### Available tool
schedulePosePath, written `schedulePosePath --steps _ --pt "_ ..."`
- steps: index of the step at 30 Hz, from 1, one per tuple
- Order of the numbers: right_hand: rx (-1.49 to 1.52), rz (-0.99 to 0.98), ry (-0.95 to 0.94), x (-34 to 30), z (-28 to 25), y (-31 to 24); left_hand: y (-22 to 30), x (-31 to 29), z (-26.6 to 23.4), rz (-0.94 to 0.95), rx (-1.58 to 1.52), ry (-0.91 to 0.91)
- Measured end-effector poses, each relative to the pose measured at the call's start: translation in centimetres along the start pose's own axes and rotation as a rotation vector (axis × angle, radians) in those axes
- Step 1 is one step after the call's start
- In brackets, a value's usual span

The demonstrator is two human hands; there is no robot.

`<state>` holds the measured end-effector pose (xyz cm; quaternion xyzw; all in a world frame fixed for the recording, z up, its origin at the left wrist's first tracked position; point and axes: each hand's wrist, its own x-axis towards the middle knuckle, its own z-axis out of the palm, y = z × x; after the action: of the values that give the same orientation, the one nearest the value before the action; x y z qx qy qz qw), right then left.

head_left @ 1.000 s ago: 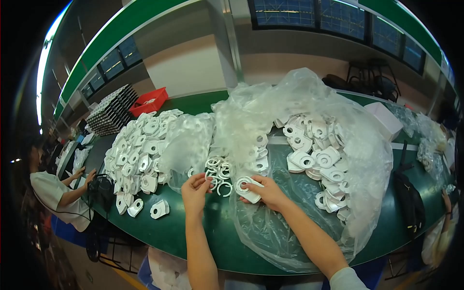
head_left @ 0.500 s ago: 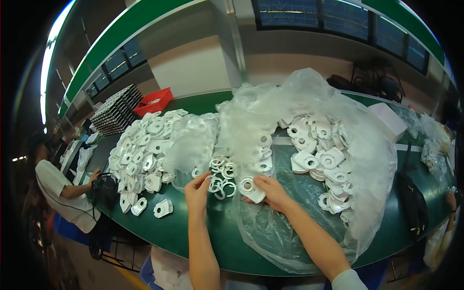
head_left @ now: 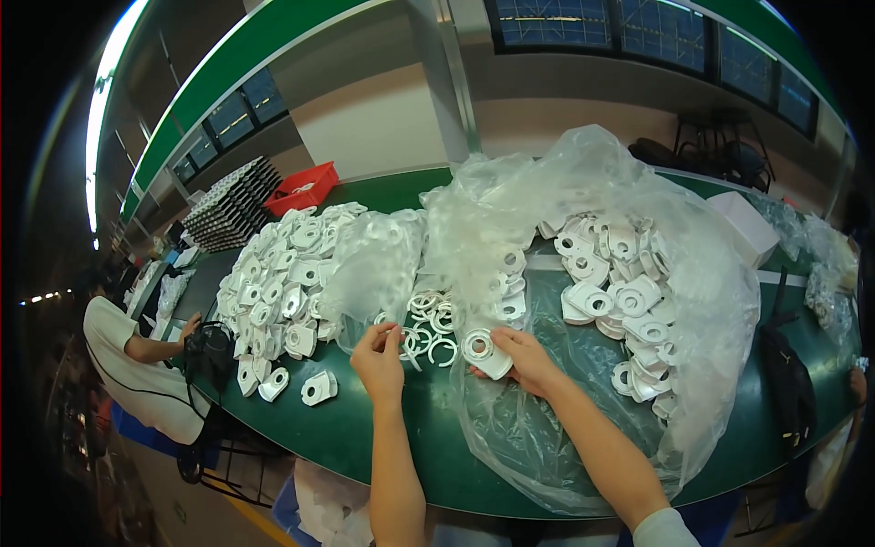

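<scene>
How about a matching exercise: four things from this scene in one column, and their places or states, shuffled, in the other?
1. red bin
2. white box
3. loose white rings
4. right hand

A. holding a white part
B. on the green bench, beside the left hand
C. next to a dark layered stack
D. by the large clear bag's right side

Pairs: 1-C, 2-D, 3-B, 4-A

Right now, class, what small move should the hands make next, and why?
Perhaps the left hand should pick up a white ring, unless it already pinches one, which cannot be made out: loose rings lie close by its fingertips, and the right hand has a white part in its grip, round opening facing the camera.
</scene>
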<state>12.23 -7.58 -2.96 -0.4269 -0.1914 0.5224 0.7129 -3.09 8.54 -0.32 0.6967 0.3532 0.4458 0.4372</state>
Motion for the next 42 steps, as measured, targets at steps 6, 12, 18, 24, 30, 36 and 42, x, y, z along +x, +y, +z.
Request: schedulePosePath --steps 6,12,18,24,30,36,42 --pt "-0.009 -0.019 -0.024 0.1 -0.1 0.2 0.9 0.1 -0.5 -0.240 -0.436 -0.123" --pt "0.005 -0.003 -0.005 0.0 0.1 0.2 1.0 -0.1 -0.3 -0.171 -0.688 -0.243" --pt "0.001 -0.012 0.026 -0.4 0.1 -0.2 1.0 -0.5 0.7 0.041 -0.271 -0.136" --pt "0.130 0.005 0.031 -0.3 0.3 -0.2 3.3 -3.8 4.3 0.669 0.149 -0.387" --pt "0.128 -0.032 0.038 0.1 -0.6 0.2 3.4 -4.1 5.5 0.808 0.198 -0.489" --pt "0.073 -0.023 0.026 -0.1 -0.4 0.0 3.2 -4.6 5.5 0.668 0.212 -0.491" --pt "0.084 -0.036 0.041 -0.1 -0.4 0.3 3.4 -5.7 6.3 0.808 0.481 -0.423"
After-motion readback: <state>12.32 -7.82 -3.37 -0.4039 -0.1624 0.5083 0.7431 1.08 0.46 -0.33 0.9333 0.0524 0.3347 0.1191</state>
